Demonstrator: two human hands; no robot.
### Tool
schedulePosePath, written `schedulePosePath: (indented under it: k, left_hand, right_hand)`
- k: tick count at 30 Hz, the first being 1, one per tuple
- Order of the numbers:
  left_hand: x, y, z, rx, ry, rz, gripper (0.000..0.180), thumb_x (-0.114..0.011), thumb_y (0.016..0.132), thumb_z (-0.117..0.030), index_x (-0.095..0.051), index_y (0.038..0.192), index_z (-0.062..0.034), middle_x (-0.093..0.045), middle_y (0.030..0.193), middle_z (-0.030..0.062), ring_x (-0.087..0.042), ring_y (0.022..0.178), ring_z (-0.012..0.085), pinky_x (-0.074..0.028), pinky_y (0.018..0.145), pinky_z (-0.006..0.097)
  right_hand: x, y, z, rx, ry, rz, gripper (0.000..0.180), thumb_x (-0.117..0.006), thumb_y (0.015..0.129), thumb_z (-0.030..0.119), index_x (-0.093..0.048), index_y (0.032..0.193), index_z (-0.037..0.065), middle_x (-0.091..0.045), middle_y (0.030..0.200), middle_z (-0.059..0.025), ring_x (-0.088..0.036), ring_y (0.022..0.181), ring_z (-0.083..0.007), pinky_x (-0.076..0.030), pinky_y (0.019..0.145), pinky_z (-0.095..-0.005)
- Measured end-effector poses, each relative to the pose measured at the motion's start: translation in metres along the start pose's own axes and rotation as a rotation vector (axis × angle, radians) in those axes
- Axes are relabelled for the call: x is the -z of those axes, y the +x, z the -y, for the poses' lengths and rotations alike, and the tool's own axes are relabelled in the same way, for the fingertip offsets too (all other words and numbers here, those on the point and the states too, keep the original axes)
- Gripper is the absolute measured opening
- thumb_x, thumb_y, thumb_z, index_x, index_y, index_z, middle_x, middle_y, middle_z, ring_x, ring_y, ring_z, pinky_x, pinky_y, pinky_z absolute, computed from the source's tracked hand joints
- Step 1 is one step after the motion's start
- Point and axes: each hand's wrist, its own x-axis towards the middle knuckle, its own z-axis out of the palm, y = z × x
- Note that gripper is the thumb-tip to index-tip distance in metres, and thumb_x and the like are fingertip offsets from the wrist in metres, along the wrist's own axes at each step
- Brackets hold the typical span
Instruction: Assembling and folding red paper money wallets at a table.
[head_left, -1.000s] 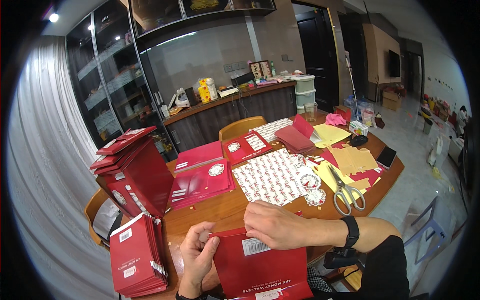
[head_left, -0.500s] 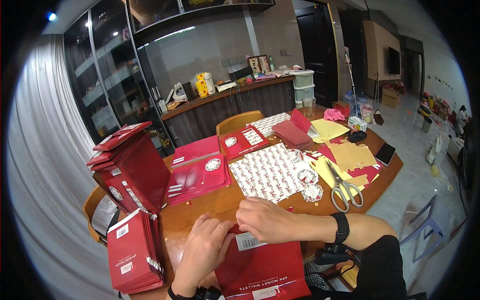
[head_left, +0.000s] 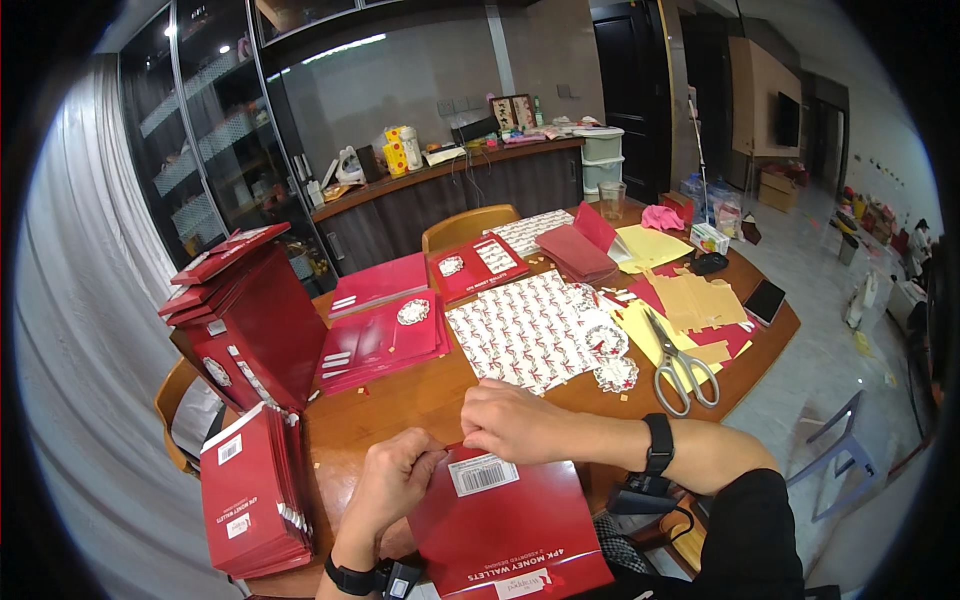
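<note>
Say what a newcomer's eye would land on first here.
Probably the glossy red cardboard packet at bottom centre, with the left hand and right hand close together at its upper edge. Next, the stack of similar red packets at lower left. Then the large grey-handled scissors on the right, lying partly over yellow paper.

Left hand (head_left: 394, 478) pinches red folder (head_left: 505, 518) at eleven o'clock corner; right hand (head_left: 512, 420) curled at twelve. Scissors (head_left: 671, 350) two o'clock, folder stack (head_left: 262, 490) nine.
</note>
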Motion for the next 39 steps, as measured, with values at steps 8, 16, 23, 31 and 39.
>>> schedulePosePath:
  k: [8, 16, 23, 31, 39]
  left_hand:
    - [0.002, -0.002, -0.002, 0.072, -0.069, 0.001, 0.005, -0.066, 0.080, 0.001, -0.062, 0.080, 0.0012, -0.065, 0.075, 0.0153, -0.065, 0.068, 0.0266, -0.050, 0.061, 0.032]
    - [0.000, -0.005, -0.001, 0.011, -0.098, -0.025, 0.005, -0.067, 0.080, 0.001, -0.062, 0.081, 0.0016, -0.063, 0.074, 0.0148, -0.064, 0.067, 0.0272, -0.049, 0.060, 0.032]
    - [0.001, -0.004, -0.001, -0.002, -0.089, -0.019, 0.004, -0.067, 0.079, 0.002, -0.063, 0.081, 0.0016, -0.064, 0.074, 0.0129, -0.063, 0.067, 0.0224, -0.048, 0.061, 0.030]
    - [0.002, -0.004, 0.000, -0.029, -0.108, -0.021, 0.005, -0.066, 0.079, 0.002, -0.061, 0.079, 0.0014, -0.061, 0.072, 0.0140, -0.062, 0.065, 0.0269, -0.047, 0.058, 0.032]
    - [0.001, -0.004, 0.000, -0.027, -0.122, -0.027, 0.008, -0.066, 0.080, 0.001, -0.058, 0.077, 0.0004, -0.059, 0.070, 0.0130, -0.060, 0.061, 0.0257, -0.045, 0.055, 0.032]
  right_hand:
    - [0.044, -0.029, -0.012, -0.119, 0.042, -0.032, 0.015, -0.054, 0.089, 0.013, -0.063, 0.086, 0.002, -0.059, 0.089, -0.0105, -0.053, 0.094, -0.0287, -0.042, 0.087, -0.0380]
    - [0.059, -0.063, 0.001, -0.143, -0.070, -0.073, 0.008, -0.059, 0.088, 0.007, -0.065, 0.089, 0.002, -0.059, 0.089, -0.0088, -0.055, 0.092, -0.0256, -0.044, 0.082, -0.0350]
    - [0.062, -0.077, -0.005, -0.203, -0.073, -0.128, 0.010, -0.058, 0.088, 0.008, -0.065, 0.091, 0.002, -0.061, 0.089, -0.0107, -0.057, 0.090, -0.0273, -0.046, 0.081, -0.0360]
    - [0.068, -0.074, -0.026, -0.770, 0.624, 0.048, 0.025, -0.054, 0.097, 0.021, -0.067, 0.086, 0.002, -0.067, 0.075, -0.0029, -0.056, 0.065, -0.0080, -0.046, 0.059, -0.0234]
    - [0.074, -0.064, -0.026, -0.735, 0.636, 0.166, 0.023, -0.060, 0.094, 0.023, -0.069, 0.084, 0.004, -0.067, 0.070, -0.0016, -0.052, 0.058, -0.0054, -0.044, 0.055, -0.0207]
